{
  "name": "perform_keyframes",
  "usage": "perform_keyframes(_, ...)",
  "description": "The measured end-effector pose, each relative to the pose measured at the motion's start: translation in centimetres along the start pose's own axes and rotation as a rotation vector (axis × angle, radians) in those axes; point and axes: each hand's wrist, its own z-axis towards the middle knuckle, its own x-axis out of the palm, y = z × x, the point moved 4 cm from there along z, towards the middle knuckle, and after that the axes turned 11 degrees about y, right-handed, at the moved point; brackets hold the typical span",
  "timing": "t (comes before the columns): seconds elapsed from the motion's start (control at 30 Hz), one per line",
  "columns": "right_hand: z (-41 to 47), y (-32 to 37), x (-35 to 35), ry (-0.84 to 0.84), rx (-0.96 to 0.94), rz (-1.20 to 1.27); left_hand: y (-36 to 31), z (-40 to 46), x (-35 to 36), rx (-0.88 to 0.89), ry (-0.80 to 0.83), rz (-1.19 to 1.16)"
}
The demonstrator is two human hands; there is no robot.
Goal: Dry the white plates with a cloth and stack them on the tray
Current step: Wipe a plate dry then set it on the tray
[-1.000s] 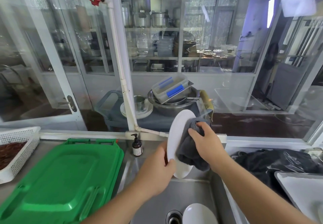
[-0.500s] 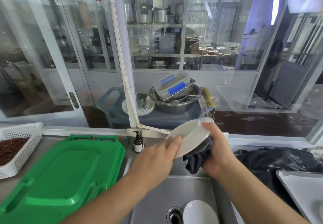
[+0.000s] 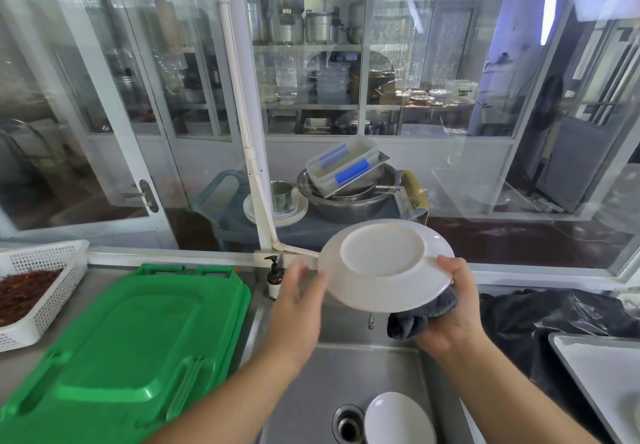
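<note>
While turned underside-up at frame centre, round glossy white plate (image 3: 384,263) sits in right hand (image 3: 450,308) with crumpled dark cloth (image 3: 419,319); left hand (image 3: 298,301) relaxed, fingers touching rim; steel sink (image 3: 311,391) below.

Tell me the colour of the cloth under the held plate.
Dark grey-blue cloth, seen in the head view, bunched in the right hand.

White plate (image 3: 381,270), dark grey cloth (image 3: 415,319)

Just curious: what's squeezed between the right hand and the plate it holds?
A dark grey cloth, bunched under the white plate against the right hand, in the head view.
</note>
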Motion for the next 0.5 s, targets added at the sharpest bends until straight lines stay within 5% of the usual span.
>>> perform_keyframes(0.07, 0.0, 0.0, 0.1, 0.014, -0.011, -0.007, 1.2, 0.7, 0.8, -0.268, 0.056, -0.491)
perform_keyframes(0.17, -0.1, -0.3, 0.2, 0.01, 0.007, -0.001, 0.8, 0.9, 1.3, -0.307, 0.114, -0.772)
perform_keyframes(0.5, -0.4, -1.2, -1.4, -0.138, 0.078, -0.18, -0.3, 0.2, 2.0, -0.235, 0.072, -0.884)
